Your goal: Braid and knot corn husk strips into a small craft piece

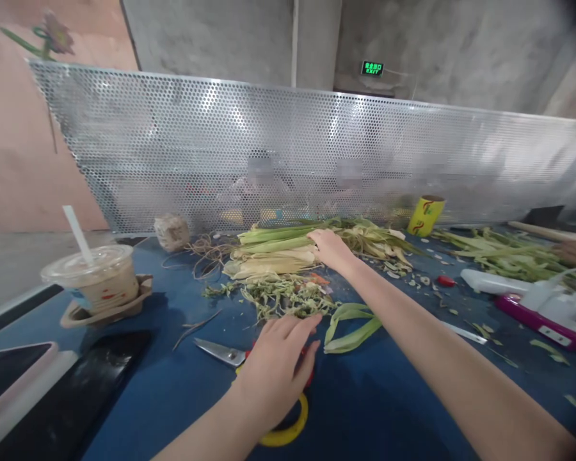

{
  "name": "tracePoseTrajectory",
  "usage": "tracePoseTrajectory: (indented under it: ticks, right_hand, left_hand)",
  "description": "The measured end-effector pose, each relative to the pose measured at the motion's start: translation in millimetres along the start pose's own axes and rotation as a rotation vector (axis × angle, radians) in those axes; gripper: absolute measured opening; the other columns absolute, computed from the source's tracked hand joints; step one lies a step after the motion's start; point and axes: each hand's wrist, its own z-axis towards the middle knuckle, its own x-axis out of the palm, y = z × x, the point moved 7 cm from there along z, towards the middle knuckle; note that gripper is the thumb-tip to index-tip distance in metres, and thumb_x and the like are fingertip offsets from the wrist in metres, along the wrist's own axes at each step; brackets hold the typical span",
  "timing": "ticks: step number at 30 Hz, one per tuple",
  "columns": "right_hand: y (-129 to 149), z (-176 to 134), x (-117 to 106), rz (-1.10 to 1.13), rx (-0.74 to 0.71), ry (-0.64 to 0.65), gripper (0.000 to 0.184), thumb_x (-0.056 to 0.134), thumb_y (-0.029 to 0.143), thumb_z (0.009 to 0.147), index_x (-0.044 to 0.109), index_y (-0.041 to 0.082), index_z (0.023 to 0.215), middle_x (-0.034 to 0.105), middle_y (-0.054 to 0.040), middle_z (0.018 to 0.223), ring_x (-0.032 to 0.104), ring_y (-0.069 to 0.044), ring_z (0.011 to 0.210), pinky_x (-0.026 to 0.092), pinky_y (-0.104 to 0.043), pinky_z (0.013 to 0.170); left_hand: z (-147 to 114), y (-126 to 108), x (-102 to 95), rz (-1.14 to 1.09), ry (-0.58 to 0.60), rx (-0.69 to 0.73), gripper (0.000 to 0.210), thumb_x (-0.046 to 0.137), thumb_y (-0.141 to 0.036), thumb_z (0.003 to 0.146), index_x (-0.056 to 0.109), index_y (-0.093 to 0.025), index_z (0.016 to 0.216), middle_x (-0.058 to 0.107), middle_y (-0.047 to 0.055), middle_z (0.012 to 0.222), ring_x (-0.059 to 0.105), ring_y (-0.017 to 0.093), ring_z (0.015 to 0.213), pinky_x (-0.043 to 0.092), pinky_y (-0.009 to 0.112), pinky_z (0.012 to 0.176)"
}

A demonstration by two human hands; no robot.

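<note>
- Husk bundle [273,256]: a layered pile of green and cream strips, lying forward of both hands, its long axis running roughly left to right.
- Right hand [329,246]: the nearer of the two, at the middle of the pile, most strips extending to its left; fingertips bent down against them, though whether they grip cannot be told.
- Left hand [278,368]: nearer the wearer, loosely open, thumb apart from the fingers, above the handles of the scissors [223,352], whose blades point left; contact with the handles is hidden.
- Dried plant trimmings [288,298]: between left hand and bundle; a folded green strip [348,346] lies just right of that hand.
- Bench [365,416]: blue, littered with scraps; lidded cup [98,282] at left, yellow tube [426,216] beyond.
- Room: perforated metal screen [173,153] behind the bench, grey wall [441,51], lit exit sign [372,68].
</note>
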Motion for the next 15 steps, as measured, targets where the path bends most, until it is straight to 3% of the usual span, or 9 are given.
tracePoseTrajectory:
  ticks: [7,12,15]
  right_hand:
    - [20,3,1,-0.089,-0.035,-0.015,0.029,0.049,0.029,0.087,0.051,0.016,0.113,0.052,-0.0084,0.115,0.055,-0.02,0.098,0.047,-0.04,0.081]
    - [48,-1,22,-0.08,-0.227,0.204,0.027,0.049,0.029,0.087,0.053,0.015,0.109,0.055,-0.0073,0.109,0.057,-0.018,0.092,0.048,-0.038,0.077]
    - [58,-2,33,-0.095,-0.274,0.27,0.027,0.049,0.029,0.087,0.052,0.016,0.11,0.055,-0.0075,0.111,0.056,-0.018,0.093,0.048,-0.038,0.078]
  left_hand:
    - [-3,-6,0.5,-0.025,-0.01,0.071,0.028,0.042,-0.014,0.082,0.054,-0.017,0.107,0.065,0.008,0.092,0.059,0.022,0.085,0.049,0.04,0.077]
    - [-3,-7,1.2,-0.039,-0.013,0.071,0.026,0.043,-0.014,0.082,0.056,-0.016,0.104,0.065,0.008,0.09,0.059,0.022,0.083,0.05,0.039,0.075]
    - [-2,-8,1.2,-0.039,-0.007,0.085,0.026,0.042,-0.014,0.082,0.056,-0.016,0.104,0.065,0.008,0.089,0.058,0.022,0.082,0.05,0.039,0.075]
